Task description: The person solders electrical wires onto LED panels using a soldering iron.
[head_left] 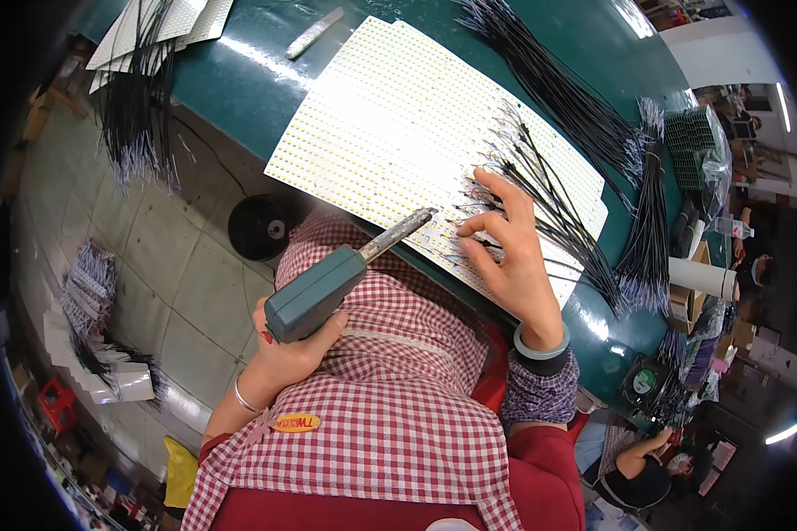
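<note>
My left hand (pixel 297 350) is wrapped round the dark green body of a gun-shaped soldering iron (pixel 323 288). Its metal barrel points up and right, the dark tip over the near edge of a white LED circuit board sheet (pixel 345 133). Rows of small yellowish chips cover the sheets, which are stacked on the table. Just right of the tip, the thumb and a finger of my right hand (pixel 509 243) come together in a pinch, another finger raised. Anything between them is too small to make out. Black wires (pixel 558 208) with pale stripped ends lie fanned across the sheet under this hand.
Bundles of black wires (pixel 549 80) lie on the green table (pixel 248 88), beyond the sheets and at right. A pale stick-like tool (pixel 314 34) rests at the far side. More sheets and wires hang off the left edge. A black bin (pixel 259 227) stands below. A co-worker (pixel 638 469) sits lower right.
</note>
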### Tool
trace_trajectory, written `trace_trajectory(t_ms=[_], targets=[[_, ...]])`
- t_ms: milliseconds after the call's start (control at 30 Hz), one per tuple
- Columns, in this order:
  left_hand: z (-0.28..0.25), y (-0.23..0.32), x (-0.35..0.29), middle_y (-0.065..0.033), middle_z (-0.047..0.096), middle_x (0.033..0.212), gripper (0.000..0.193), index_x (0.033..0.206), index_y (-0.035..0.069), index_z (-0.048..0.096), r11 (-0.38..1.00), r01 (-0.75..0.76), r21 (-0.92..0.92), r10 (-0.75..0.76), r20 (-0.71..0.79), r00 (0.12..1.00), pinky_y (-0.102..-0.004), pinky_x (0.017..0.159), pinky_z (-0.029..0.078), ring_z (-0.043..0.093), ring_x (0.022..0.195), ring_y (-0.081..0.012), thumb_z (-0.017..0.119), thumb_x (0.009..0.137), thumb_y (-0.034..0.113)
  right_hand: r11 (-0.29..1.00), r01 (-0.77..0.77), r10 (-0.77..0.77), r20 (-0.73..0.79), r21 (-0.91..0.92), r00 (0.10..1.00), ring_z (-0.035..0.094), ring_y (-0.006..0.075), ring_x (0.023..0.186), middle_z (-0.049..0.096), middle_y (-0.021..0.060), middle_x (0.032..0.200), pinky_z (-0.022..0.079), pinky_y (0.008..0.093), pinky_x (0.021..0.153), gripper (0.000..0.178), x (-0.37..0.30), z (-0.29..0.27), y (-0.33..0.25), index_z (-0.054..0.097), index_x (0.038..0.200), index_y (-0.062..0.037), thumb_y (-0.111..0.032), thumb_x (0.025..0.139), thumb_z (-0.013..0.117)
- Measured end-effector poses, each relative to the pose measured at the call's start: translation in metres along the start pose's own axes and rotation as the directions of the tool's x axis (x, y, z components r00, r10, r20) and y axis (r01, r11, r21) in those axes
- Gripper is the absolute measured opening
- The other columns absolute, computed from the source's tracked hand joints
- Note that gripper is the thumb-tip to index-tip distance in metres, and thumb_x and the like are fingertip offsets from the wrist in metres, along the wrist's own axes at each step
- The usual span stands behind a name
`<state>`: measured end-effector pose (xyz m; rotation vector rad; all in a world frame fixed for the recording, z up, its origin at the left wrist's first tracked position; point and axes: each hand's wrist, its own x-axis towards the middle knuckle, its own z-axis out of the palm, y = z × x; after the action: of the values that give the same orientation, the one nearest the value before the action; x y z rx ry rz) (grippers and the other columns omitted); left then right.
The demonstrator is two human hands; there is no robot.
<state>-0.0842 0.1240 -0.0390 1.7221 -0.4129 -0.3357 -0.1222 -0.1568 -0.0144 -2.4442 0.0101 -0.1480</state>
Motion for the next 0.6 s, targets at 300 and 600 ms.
trace_trajectory(t_ms=[300, 600], targets=[[-0.002, -0.003, -0.004, -0.0070, 0.068, 0.069, 0.015, 0.086, -0.001, 0.068, 0.999, 0.047, -0.008, -0.046, 0.018, 0.999, -0.0241, 0.054, 0.048, 0.063, 0.056, -0.0131, 0.073, 0.073, 0.005, 0.997, 0.015, -0.021, -0.086, -0.075, 0.996, 0.040, 0.0377, 0.127, 0.045, 0.0168, 0.136, 0.029, 0.0505, 0.105, 0.015, -0.001, 0.017, -0.007, 0.056, 0.081, -0.0031, 0.000, 0.071, 0.067], [-0.004, -0.001, -0.004, -0.0102, 0.068, 0.080, 0.021, 0.092, -0.003, 0.067, 1.000, -0.007, -0.013, 0.008, 0.092, 0.996, -0.0242, 0.056, 0.050, 0.065, 0.064, -0.0151, 0.072, 0.072, 0.001, 0.994, 0.011, -0.031, -0.188, -0.105, 0.982, 0.041, 0.0344, 0.127, 0.046, 0.0158, 0.135, 0.022, 0.0579, 0.108, 0.014, -0.003, 0.036, -0.010, 0.054, 0.080, -0.0056, 0.000, 0.073, 0.066]])
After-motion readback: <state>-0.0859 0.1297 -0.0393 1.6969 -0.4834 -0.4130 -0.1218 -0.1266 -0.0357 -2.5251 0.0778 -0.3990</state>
